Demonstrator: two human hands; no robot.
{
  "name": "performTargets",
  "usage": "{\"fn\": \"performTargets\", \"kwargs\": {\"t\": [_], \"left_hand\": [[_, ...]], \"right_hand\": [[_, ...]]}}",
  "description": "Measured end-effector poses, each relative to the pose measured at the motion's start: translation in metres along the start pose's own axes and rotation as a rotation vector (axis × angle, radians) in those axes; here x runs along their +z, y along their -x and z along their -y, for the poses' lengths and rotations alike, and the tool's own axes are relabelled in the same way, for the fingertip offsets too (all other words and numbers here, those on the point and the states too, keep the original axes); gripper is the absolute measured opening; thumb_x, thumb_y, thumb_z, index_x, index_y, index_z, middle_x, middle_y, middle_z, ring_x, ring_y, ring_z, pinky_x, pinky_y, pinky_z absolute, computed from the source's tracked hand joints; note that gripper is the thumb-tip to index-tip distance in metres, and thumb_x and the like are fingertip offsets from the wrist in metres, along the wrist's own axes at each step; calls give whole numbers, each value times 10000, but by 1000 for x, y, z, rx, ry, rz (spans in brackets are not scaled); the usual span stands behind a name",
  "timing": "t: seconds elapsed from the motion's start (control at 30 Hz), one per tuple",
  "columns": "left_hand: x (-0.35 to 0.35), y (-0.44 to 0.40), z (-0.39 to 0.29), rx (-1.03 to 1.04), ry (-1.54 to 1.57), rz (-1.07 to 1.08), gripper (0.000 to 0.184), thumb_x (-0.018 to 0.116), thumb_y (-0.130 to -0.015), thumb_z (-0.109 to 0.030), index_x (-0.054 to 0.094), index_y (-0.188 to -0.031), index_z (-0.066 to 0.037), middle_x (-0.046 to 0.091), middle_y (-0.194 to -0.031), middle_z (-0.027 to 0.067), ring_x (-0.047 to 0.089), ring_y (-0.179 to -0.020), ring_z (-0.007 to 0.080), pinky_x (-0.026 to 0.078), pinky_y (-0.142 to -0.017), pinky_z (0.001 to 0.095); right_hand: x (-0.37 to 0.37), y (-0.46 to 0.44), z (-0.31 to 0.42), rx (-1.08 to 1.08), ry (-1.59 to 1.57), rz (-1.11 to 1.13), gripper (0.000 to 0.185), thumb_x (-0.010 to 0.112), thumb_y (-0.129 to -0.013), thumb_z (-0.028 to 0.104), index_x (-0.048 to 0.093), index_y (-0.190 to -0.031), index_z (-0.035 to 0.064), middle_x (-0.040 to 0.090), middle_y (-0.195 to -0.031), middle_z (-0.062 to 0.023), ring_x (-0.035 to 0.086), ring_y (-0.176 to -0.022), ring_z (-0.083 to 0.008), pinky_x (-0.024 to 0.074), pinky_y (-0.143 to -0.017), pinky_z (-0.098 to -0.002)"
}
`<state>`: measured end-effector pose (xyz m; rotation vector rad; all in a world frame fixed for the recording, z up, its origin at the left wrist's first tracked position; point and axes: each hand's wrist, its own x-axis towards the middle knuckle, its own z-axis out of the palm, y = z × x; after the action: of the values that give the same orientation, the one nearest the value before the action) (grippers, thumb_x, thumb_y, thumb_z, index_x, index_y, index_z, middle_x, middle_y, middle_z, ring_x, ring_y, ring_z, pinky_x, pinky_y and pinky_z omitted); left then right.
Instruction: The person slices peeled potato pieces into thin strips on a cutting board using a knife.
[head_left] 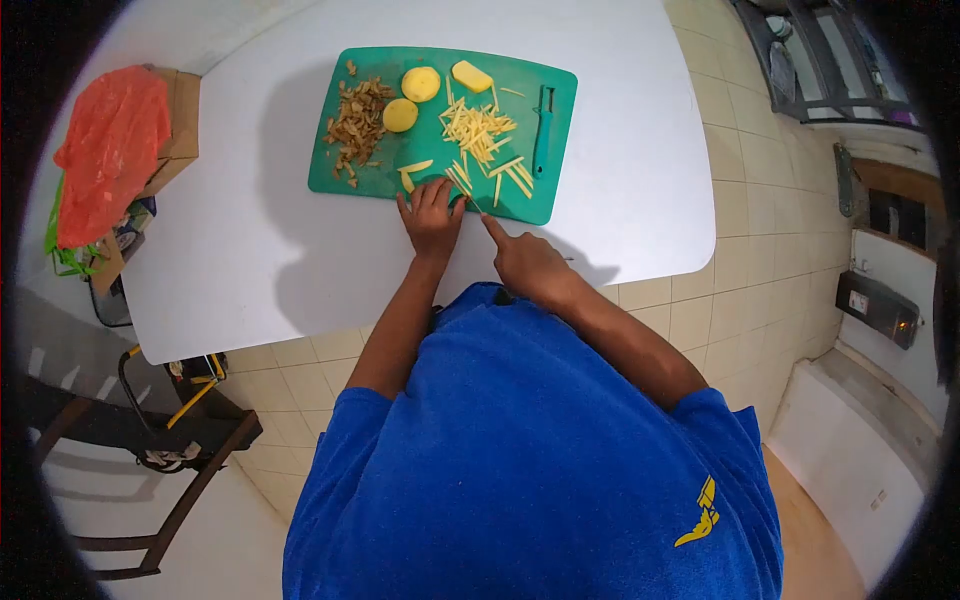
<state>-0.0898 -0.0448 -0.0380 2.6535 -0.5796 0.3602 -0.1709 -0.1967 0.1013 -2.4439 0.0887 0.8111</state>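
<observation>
While at board [557, 180] — two hands [532, 264], one knife [475, 205]

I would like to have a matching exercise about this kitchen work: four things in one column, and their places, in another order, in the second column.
Things
1. Brown peelings
2. Green peeler
3. Knife
4. Red plastic bag

Places
A. In the right hand
B. Over a cardboard box
C. On the left part of the green board
D. On the right part of the green board

Right pairs: 1-C, 2-D, 3-A, 4-B.
</observation>
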Motion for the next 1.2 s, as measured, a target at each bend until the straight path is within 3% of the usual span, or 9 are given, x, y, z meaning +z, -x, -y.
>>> {"fn": "performTargets", "kwargs": {"t": [0.03, 0.23, 0.33, 0.5, 0.6, 0.7, 0.8, 1.0, 1.2], "left_hand": [[-1, 0, 0, -5, 11, 16, 376, 743, -728, -302, 646, -1046, -126, 621, -1107, -25, 550, -1069, 195, 274, -1039, 589], [-9, -6, 7, 53, 72, 65, 409, 724, -743, -324, 629, -1085, -119, 601, -1136, -20, 547, -1072, 192, 287, -1020, 607], [-13, -4, 9, 104, 64, 98, 396, 708, -765, -294, 617, -1104, -110, 594, -1140, -15, 548, -1069, 193, 303, -1014, 601], [-10, -4, 5, 114, 8, 77, 357, 662, -812, -236, 601, -1133, -93, 593, -1147, -3, 553, -1060, 202, 339, -997, 578], [-12, -6, 8, 87, 43, 164, 319, 581, -889, -211, 581, -1177, -74, 590, -1185, 50, 546, -1094, 265, 356, -996, 531], [-9, -17, 17, 83, 159, 208, 277, 539, -888, -134, 614, -1146, -69, 592, -1176, 69, 556, -1054, 274, 397, -968, 477], [-10, -26, 26, 177, 67, 302, 278, 565, -858, -121, 659, -1119, -133, 590, -1138, 8, 546, -1008, 239, 439, -904, 408], [-13, -25, 34, 289, -94, 210, 306, 542, -871, -152, 675, -1135, -232, 572, -1148, 0, 527, -1051, 220, 448, -882, 406], [-24, -28, 27, 300, -206, 375, 347, 504, -894, -148, 626, -1214, -205, 511, -1205, 26, 513, -1070, 225, 443, -896, 461]], "right_hand": [[2, 1, -2, -30, -8, -32, 615, 469, -857, 121, 300, -1446, 71, 616, -696, -259, 624, -649, -423, 509, -631, -542], [0, -2, -1, -12, 13, -10, 613, 446, -862, 122, 295, -1457, 103, 626, -734, -256, 629, -670, -416, 508, -649, -539], [-9, -5, 7, 62, -15, 66, 619, 442, -861, 113, 296, -1462, 132, 653, -877, -256, 657, -818, -412, 528, -741, -520], [-2, -5, 4, 46, 24, 37, 648, 448, -856, 118, 261, -1476, 145, 647, -803, -246, 651, -734, -401, 522, -673, -523], [-2, 2, 1, 44, 34, 56, 669, 453, -850, 115, 242, -1484, 152, 646, -781, -247, 651, -706, -395, 519, -644, -521], [-3, 6, -3, 40, 42, 56, 673, 460, -848, 111, 242, -1484, 153, 649, -783, -244, 656, -705, -391, 523, -639, -517], [1, 5, -5, 26, 57, 50, 673, 468, -850, 114, 243, -1483, 151, 650, -783, -241, 657, -701, -392, 524, -636, -517], [-2, 6, -6, 17, 40, 44, 657, 463, -860, 121, 248, -1480, 150, 645, -775, -247, 656, -703, -395, 521, -636, -521], [-14, 7, -7, 32, 42, 92, 657, 458, -858, 111, 249, -1480, 143, 639, -763, -256, 647, -703, -410, 512, -646, -522]]}}
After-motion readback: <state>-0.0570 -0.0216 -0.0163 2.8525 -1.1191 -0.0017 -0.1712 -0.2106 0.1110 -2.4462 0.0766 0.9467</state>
